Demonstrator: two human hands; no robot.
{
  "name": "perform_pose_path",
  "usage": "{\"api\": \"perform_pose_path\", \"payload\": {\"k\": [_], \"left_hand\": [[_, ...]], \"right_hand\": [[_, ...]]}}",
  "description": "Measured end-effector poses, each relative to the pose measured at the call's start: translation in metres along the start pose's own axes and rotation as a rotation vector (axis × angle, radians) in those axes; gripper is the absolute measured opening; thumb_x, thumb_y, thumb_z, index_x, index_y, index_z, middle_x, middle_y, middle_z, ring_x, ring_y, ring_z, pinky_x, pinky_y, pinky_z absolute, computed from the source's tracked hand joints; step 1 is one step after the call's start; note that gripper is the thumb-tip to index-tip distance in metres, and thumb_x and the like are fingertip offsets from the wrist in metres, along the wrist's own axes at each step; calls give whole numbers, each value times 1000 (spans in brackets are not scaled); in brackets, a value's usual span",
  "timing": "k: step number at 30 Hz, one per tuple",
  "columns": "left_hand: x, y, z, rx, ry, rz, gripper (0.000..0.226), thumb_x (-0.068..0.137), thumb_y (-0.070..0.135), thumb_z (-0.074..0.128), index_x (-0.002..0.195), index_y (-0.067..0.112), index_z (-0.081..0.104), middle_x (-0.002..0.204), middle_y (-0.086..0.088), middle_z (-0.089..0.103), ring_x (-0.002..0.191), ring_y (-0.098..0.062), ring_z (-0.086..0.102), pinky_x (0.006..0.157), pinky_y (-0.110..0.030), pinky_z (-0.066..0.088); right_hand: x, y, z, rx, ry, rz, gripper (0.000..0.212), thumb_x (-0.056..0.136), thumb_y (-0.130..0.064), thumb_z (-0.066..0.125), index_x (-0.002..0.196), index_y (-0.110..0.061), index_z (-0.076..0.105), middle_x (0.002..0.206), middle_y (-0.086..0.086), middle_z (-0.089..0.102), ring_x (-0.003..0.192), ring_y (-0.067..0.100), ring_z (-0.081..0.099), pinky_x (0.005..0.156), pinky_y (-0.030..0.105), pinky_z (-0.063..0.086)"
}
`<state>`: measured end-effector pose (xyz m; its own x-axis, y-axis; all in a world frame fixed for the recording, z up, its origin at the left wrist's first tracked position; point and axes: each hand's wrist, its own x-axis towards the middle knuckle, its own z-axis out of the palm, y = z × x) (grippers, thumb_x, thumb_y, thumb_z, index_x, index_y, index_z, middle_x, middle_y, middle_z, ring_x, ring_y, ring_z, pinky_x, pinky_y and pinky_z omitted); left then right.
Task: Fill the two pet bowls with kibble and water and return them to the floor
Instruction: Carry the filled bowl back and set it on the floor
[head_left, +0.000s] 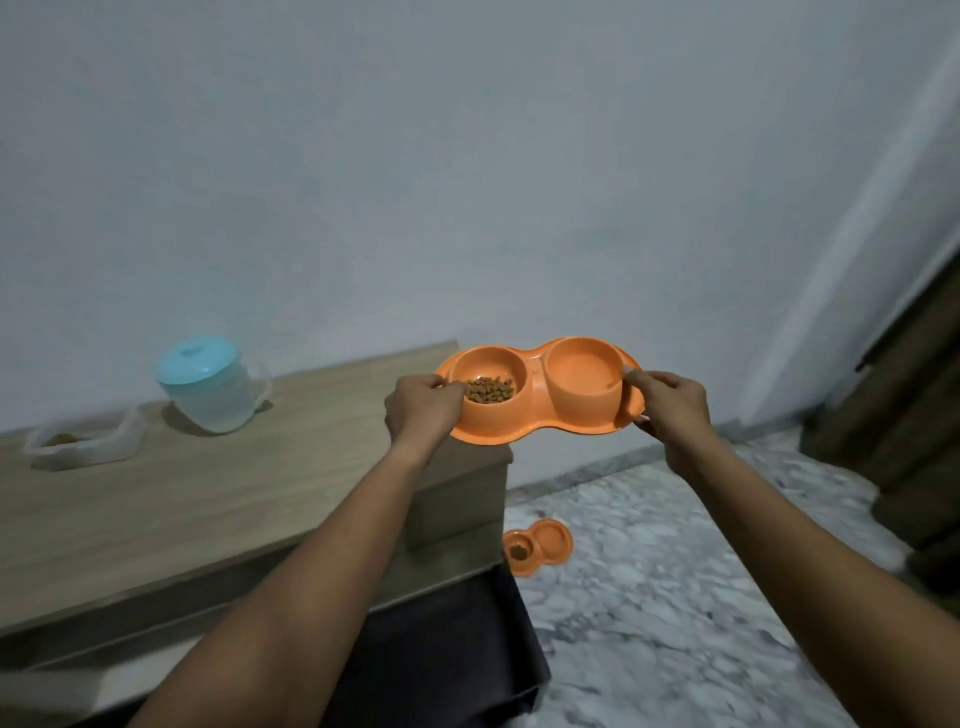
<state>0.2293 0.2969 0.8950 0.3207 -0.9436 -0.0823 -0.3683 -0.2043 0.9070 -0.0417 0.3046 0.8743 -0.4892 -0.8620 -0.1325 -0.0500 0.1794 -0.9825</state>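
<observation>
The double bowl (535, 410) is grasped at both ends, long axis left-right, by the left grip (423, 410) and right grip (670, 410); the floor (675, 597) lies below right.

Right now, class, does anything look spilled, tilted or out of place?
Nothing stands out. The left hand and right hand hold the orange bowl roughly level, kibble lies inside it, no spill shows on table or floor.

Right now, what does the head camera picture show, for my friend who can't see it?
A left hand and a right hand hold an orange plastic double pet bowl by its ends, with brown kibble in its left cup. A second orange double bowl lies on the grey marbled floor below.
</observation>
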Motion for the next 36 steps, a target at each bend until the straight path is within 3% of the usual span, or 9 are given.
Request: {"api": "perform_pose_path", "payload": {"k": [3,7,13,17,21,25,30,36], "left_hand": [[-3,19,56,0,-52,9,13,76,36,66,72,24,72,78,6,67,87,-23,61,78,-29,49],[7,37,140,6,-133,20,19,75,36,65,83,22,76,81,4,70,87,-23,65,77,-33,53],[40,45,266,-28,-219,-33,54,73,41,66,123,21,68,119,2,69,107,-24,63,95,-42,52],[75,54,343,-52,-227,-86,49,77,34,69,124,22,67,122,-1,68,112,-25,61,99,-40,49],[108,75,409,-55,-255,-117,49,80,32,70,127,20,65,125,-2,66,115,-24,60,101,-39,48],[138,91,452,-62,-246,-132,45,82,31,69,126,21,66,126,-2,66,117,-24,59,102,-37,46],[165,94,502,-28,-228,-122,42,83,28,71,123,17,68,125,-4,67,119,-25,59,101,-36,45],[187,49,574,36,-208,-219,42,77,22,70,119,23,71,112,-7,72,107,-25,65,89,-29,48]], "right_hand": [[29,4,-47,9,53,10,32,91,-34,73,111,-9,71,108,12,73,102,29,67,81,41,57],[83,15,-98,-3,126,57,27,88,-33,73,106,-12,73,105,14,75,100,30,69,87,44,58],[186,45,-152,-38,187,115,27,90,-26,69,110,-9,74,105,20,75,98,30,70,88,44,59],[257,64,-177,-56,194,157,29,91,-25,68,114,-8,72,102,12,73,103,31,69,89,46,59],[327,69,-199,-80,193,199,29,89,-27,67,112,-10,72,103,15,74,103,34,71,85,43,61],[379,67,-208,-98,180,222,8,95,-23,63,100,-20,69,108,10,72,103,28,68,85,42,59],[440,79,-218,-142,117,264,23,93,-21,62,113,-13,70,114,13,72,108,31,68,92,49,59],[516,150,-217,-163,18,350,26,92,-13,63,117,-11,69,108,10,71,98,25,70,73,35,59]]}}
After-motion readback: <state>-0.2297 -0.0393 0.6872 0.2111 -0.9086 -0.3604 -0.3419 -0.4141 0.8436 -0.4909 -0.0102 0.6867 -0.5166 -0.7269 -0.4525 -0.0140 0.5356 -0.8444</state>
